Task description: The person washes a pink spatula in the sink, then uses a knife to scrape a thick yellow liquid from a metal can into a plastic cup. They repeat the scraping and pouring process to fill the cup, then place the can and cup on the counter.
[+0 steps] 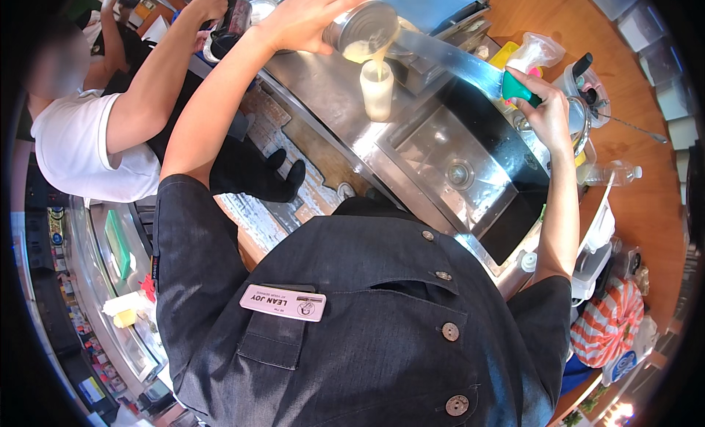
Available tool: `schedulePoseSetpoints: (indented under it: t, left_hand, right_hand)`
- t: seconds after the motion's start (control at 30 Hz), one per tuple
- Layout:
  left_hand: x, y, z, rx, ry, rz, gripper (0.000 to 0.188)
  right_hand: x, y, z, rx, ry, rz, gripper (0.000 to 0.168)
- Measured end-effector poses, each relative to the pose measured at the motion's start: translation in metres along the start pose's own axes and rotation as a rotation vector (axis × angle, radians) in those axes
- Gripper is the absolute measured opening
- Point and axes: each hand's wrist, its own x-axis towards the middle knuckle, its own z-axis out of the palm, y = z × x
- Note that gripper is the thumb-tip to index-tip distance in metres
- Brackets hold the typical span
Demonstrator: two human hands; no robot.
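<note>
My left hand grips a metal can tilted on its side. Pale yellow, creamy liquid runs from its rim into the open mouth of a translucent plastic bottle, which stands upright on the stainless steel counter and looks largely filled. In my right hand is the green handle of a long, wide-bladed knife. The blade reaches left to the can's rim, where its tip is hard to make out.
A stainless sink with a drain lies right of the bottle. On the wooden counter are a utensil container, a clear plastic bottle and a striped bag. A blue-topped box stands behind. A co-worker is close at the left.
</note>
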Motion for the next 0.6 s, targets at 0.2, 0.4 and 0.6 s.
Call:
schedulePoseSetpoints:
  t: [0.2,0.4,0.6]
  left_hand:
    - [0.0017,0.0001,-0.0009,0.0,-0.006,0.004,0.101]
    - [0.0017,0.0003,-0.0016,-0.004,-0.003,0.01,0.1]
    - [0.0021,-0.0007,-0.0042,0.008,-0.01,0.007,0.099]
  right_hand:
    - [-0.0007,-0.0009,-0.0009,0.001,0.001,0.003,0.052]
    - [-0.0009,-0.0025,-0.0014,-0.004,-0.006,0.013,0.052]
    - [-0.0003,-0.0014,-0.0012,-0.001,0.0,0.0,0.052]
